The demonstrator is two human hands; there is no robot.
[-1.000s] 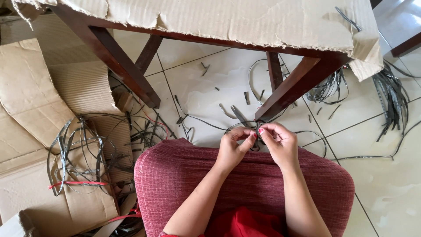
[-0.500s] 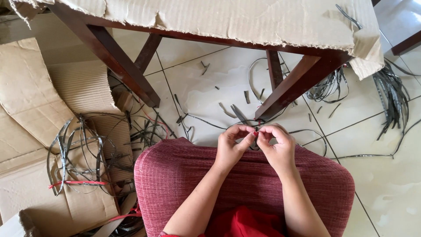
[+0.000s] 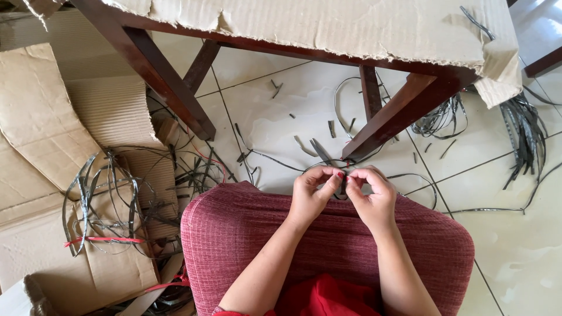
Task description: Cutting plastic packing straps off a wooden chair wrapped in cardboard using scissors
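My left hand (image 3: 311, 193) and my right hand (image 3: 371, 195) meet over my lap, fingertips pinched together on a thin dark strip (image 3: 342, 186). The strip runs out from between my fingers toward the floor at the left. Both hands rest above a red woven cushion (image 3: 246, 234) that covers my knees. Most of the strip's pinched part is hidden by my fingers.
A wooden table (image 3: 175, 88) topped with torn cardboard (image 3: 328, 23) stands ahead. Flattened cardboard (image 3: 41, 123) lies on the left with a tangled bundle of dark strips (image 3: 111, 199) tied by red string. More strip bundles (image 3: 524, 131) and short offcuts lie on the pale tiled floor (image 3: 515, 246).
My hands have stayed together at the same spot; the fingers shifted slightly on the strip. Nothing else has moved.
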